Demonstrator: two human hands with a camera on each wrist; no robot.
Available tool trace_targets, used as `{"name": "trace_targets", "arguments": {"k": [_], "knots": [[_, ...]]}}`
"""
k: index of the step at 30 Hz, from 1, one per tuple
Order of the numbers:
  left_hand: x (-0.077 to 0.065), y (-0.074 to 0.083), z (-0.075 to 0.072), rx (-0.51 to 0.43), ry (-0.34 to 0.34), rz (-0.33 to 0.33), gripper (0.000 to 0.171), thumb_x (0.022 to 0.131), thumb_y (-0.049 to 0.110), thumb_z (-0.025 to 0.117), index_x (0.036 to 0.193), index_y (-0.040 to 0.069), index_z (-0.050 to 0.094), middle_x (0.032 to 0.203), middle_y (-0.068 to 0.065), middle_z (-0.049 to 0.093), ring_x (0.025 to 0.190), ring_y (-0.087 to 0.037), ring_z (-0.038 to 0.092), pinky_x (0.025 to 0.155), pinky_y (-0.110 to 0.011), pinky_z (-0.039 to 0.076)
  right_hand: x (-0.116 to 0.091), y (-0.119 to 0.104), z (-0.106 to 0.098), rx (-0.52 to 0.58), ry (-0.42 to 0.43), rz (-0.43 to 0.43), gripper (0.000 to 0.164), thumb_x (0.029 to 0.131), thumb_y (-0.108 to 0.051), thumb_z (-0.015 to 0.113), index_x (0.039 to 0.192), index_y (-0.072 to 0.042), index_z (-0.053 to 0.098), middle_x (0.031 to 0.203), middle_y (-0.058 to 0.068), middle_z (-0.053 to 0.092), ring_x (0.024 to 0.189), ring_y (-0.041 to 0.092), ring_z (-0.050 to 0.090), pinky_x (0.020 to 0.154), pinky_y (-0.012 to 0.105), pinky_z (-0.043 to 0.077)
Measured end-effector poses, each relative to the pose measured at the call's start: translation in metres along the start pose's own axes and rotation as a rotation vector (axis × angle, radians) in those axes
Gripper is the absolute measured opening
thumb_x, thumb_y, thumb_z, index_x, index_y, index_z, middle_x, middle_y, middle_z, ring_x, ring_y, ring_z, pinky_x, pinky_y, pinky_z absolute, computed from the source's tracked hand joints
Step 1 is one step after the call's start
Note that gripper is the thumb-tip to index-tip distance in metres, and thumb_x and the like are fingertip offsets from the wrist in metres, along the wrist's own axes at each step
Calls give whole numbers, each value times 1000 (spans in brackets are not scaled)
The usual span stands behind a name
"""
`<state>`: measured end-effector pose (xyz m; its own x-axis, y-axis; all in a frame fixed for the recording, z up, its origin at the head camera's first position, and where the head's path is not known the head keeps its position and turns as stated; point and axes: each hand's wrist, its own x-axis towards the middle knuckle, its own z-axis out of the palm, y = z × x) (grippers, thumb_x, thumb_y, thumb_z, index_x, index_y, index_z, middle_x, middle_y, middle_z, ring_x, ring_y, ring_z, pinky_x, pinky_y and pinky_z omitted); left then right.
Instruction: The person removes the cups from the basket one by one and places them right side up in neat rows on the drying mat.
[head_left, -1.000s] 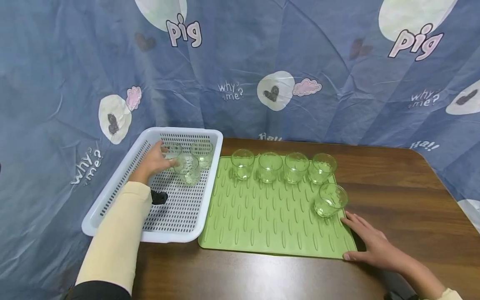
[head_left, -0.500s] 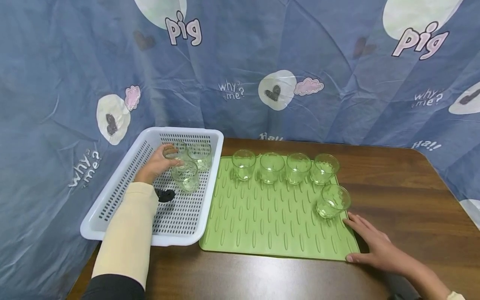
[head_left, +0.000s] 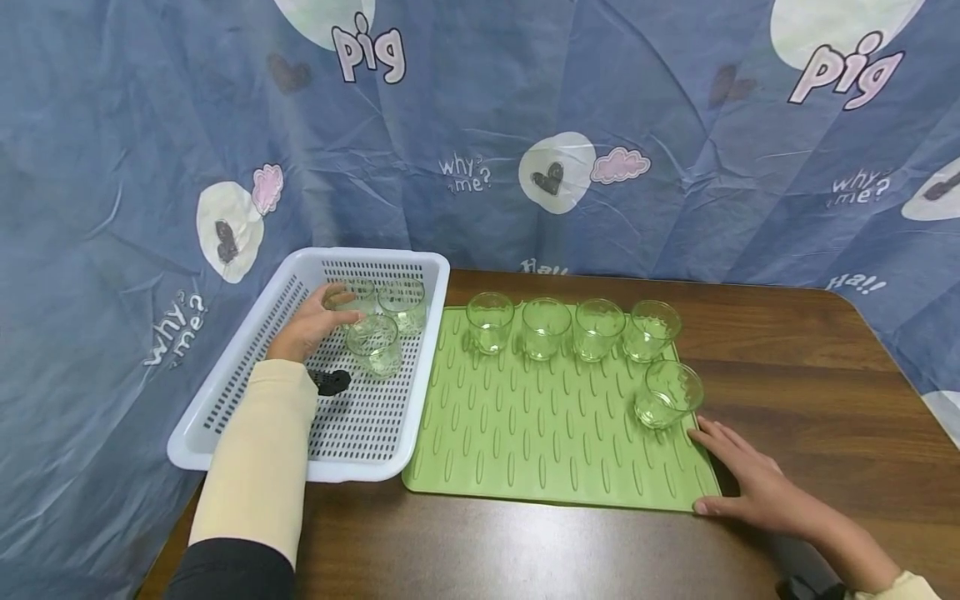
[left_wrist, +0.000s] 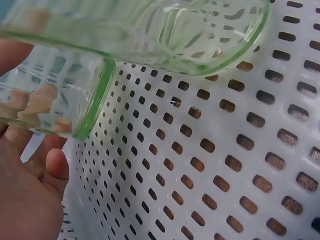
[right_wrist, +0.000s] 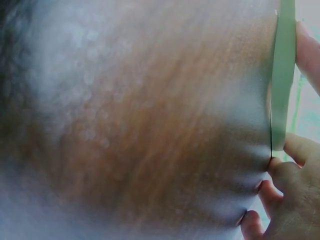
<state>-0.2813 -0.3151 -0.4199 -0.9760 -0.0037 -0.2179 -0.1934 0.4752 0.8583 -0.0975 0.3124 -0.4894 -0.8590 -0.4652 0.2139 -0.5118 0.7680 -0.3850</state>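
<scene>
My left hand reaches into the white basket and grips a clear drinking glass, its fingers and thumb around the side. In the left wrist view several fingers show through the wall of that glass. Two more glasses stand beside it in the basket, a near one and a right one. My right hand rests at the right edge of the green mat, fingers spread, thumb on its front corner; the right wrist view shows the mat's edge by the fingers.
A row of several glasses stands along the mat's back edge, with another glass in front at the right. A small black object shows by my left wrist. The brown wooden table meets a blue printed curtain.
My left hand has settled around the back left glass, and the near glass has shifted slightly in the basket. The right hand stays at the mat's edge.
</scene>
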Motion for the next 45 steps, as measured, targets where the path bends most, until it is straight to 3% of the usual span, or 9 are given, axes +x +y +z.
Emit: {"name": "trace_targets", "arguments": {"k": [12, 17, 25, 29, 33, 37, 45], "knots": [[-4, 1, -1, 7, 64, 32, 85, 92, 14, 68, 159, 8, 16, 164, -16, 26, 149, -40, 30, 120, -57, 30, 0, -2, 0, 25, -9, 13, 93, 67, -37, 87, 145, -7, 46, 158, 18, 38, 136, -24, -2, 81, 77, 40], [-6, 10, -4, -11, 41, 41, 88, 92, 14, 68, 159, 7, 11, 165, -16, 22, 150, -40, 26, 121, -57, 28, -1, -4, 0, 39, -22, 28, 93, 68, -37, 87, 146, -7, 45, 157, 21, 37, 136, -24, -2, 81, 79, 38], [-13, 41, -16, 25, 19, 121, 90, 93, 15, 67, 160, 7, 7, 165, -17, 22, 149, -40, 27, 122, -55, 28, -1, -4, -2, 50, -31, 46, 92, 69, -36, 87, 146, -7, 44, 156, 24, 37, 138, -21, 0, 83, 79, 36], [-23, 56, -23, 53, 39, 152, 90, 93, 17, 68, 159, 5, 8, 164, -18, 26, 148, -39, 31, 120, -54, 31, 0, -4, -4, 42, -40, 51, 92, 70, -36, 86, 146, -7, 44, 156, 22, 37, 142, -14, 4, 84, 79, 36], [-35, 74, -26, 60, 69, 196, 87, 92, 17, 70, 158, 5, 14, 162, -17, 31, 146, -38, 34, 119, -51, 34, 1, -4, -5, 44, -47, 60, 92, 70, -37, 86, 146, -6, 44, 156, 23, 37, 140, -18, 1, 85, 80, 35], [-46, 94, -21, 63, 80, 239, 87, 90, 20, 72, 158, 8, 18, 160, -15, 36, 145, -35, 35, 119, -50, 32, 2, -6, -5, 42, -43, 58, 91, 70, -36, 86, 145, -6, 45, 155, 24, 38, 135, -25, -2, 85, 78, 36], [-65, 136, 0, 68, 68, 341, 84, 88, 25, 75, 155, 9, 27, 154, -14, 44, 140, -30, 40, 116, -48, 36, 1, -7, -5, 52, -54, 60, 91, 71, -36, 86, 146, -6, 44, 155, 24, 37, 137, -22, 0, 85, 78, 36]]}}
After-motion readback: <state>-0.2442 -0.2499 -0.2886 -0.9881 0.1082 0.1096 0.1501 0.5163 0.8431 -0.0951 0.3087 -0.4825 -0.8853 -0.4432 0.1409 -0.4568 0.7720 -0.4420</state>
